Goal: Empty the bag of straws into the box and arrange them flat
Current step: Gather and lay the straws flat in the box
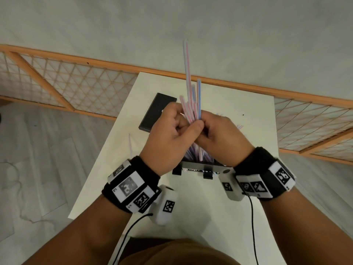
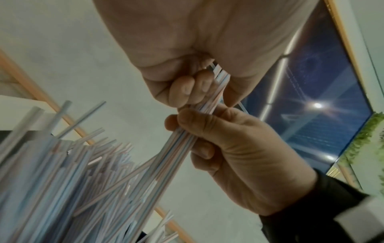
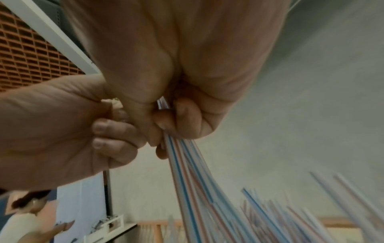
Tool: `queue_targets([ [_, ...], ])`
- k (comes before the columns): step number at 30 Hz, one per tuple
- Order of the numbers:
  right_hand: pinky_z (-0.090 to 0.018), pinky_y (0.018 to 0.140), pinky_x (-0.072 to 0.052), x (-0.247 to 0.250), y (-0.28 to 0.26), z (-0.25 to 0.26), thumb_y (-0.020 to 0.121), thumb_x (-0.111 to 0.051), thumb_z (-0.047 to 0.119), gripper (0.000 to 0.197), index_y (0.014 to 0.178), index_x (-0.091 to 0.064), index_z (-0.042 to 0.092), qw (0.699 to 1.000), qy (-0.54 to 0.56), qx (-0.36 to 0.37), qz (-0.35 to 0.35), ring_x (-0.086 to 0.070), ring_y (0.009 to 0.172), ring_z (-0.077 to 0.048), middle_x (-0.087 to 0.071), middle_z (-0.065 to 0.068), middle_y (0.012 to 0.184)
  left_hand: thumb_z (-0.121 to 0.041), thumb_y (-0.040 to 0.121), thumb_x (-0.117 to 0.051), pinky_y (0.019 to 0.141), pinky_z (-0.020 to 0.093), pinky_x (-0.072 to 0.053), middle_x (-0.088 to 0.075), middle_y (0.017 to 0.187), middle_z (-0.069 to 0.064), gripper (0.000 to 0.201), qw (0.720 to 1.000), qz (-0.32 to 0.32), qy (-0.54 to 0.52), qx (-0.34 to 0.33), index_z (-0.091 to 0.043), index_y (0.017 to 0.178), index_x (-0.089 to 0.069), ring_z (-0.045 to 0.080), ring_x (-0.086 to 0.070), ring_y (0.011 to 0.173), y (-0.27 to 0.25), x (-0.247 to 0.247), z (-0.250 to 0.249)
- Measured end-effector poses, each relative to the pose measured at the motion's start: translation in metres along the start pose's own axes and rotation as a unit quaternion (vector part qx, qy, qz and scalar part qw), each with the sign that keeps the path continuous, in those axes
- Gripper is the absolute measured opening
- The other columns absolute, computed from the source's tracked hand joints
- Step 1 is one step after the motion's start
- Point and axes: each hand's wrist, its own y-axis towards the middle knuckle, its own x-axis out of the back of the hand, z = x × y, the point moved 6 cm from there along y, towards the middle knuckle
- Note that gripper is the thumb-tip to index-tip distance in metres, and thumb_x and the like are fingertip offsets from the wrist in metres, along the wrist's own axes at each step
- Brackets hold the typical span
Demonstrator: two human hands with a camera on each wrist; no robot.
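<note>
Straws (image 1: 193, 104): white, each with thin lengthwise stripes in pink-red or blue; the tallest is pink-striped, the one beside it blue-striped. Table (image 1: 248, 217): plain cream-white. Flat rectangular object (image 1: 152, 113) at the far left of the table: glossy black. Box (image 1: 200, 166): pale grey near wall with two black clips. Wristbands (image 1: 254, 159): black, carrying white blocks printed with black-and-white square marker patterns. Floor (image 1: 38, 150): pale grey. Low screen (image 1: 76, 87) behind the table: orange frame, orange diamond lattice over whitish panels.
</note>
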Motion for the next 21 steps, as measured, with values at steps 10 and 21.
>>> queue_targets([
  [10, -0.03, 0.065, -0.027, -0.046, 0.0, -0.06, 0.102, -0.051, 0.021, 0.016, 0.089, -0.043, 0.021, 0.975, -0.15, -0.029, 0.16, -0.04, 0.062, -0.011, -0.039, 0.012, 0.07, -0.025, 0.099, -0.066, 0.054, 0.022, -0.035, -0.038, 0.06, -0.007, 0.02, 0.996, -0.041, 0.016, 0.072, -0.015, 0.115, -0.057, 0.01, -0.036, 0.054, -0.011, 0.015, 0.065],
  [21, -0.039, 0.061, -0.047, -0.092, -0.001, -0.064, 0.093, -0.05, -0.001, 0.043, 0.131, -0.052, 0.018, 0.918, -0.316, 0.0, 0.241, -0.054, 0.073, -0.029, -0.043, -0.011, 0.119, -0.058, 0.092, -0.066, 0.065, 0.034, -0.044, -0.052, 0.07, -0.003, 0.039, 0.948, -0.225, 0.008, 0.223, -0.019, 0.092, -0.061, 0.013, -0.047, 0.062, -0.062, 0.053, 0.157],
])
